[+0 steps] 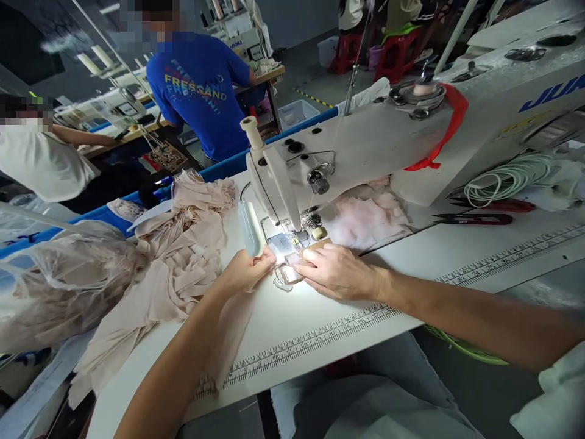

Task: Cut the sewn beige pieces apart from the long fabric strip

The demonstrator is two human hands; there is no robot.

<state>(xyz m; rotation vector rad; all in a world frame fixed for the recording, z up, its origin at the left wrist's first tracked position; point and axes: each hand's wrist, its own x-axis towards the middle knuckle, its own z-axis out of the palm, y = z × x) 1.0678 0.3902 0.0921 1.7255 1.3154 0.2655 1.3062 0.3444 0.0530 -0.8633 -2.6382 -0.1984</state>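
A sewing machine (315, 146) stands before me, its lamp lighting the needle area (297, 239). Just left of the presser foot, my left hand (249, 268) is closed, thumb and fingertips pinching the edge of a pale pink fabric piece (278, 258). Close on the right of the needle, my right hand (340, 268) has its fingers bent together and pressed onto the same fabric, over the metal plate. Glare and the fingers hide part of the cloth. From below my left forearm, a thin pink strip (235, 329) hangs toward the table's front edge.
Pink fabric strips (183, 268) are heaped at left, beside a plastic bag (68, 274). More pink cloth (368, 216) lies under the machine arm. Thread snips (484, 219) and coiled cord (509, 177) lie at right. A person in a blue shirt (196, 85) sits ahead.
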